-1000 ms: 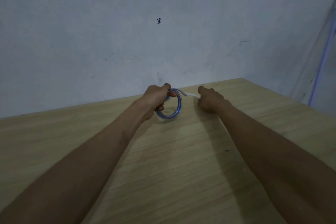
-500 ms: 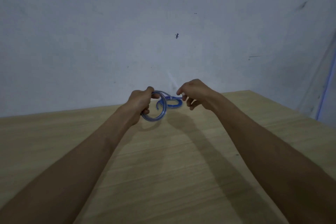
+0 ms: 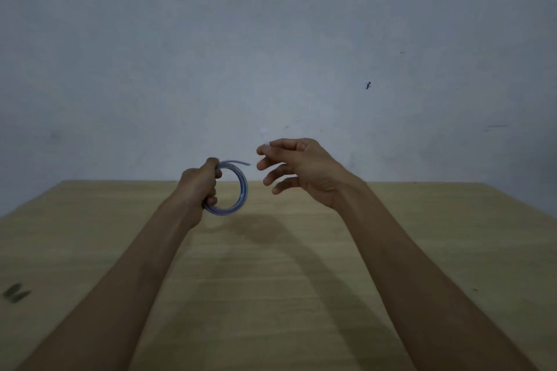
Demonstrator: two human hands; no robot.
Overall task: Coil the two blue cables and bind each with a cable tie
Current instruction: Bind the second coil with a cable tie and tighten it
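A blue cable (image 3: 243,190) is wound into a small round coil, held upright above the far part of the wooden table (image 3: 271,280). My left hand (image 3: 200,182) grips the coil's left side, fingers curled round it. A short free end of the cable sticks out to the right at the coil's top. My right hand (image 3: 301,170) hovers just right of the coil with its fingers spread and loosely bent, holding nothing and not touching the cable. No second cable and no cable tie are in view.
A pale wall (image 3: 271,54) rises straight behind the table's far edge. A small dark mark (image 3: 15,292) sits on the tabletop at the near left.
My right hand has let go of the cable's loose loop and opened up. The cable now forms one single coil in my left hand, and both hands have risen.
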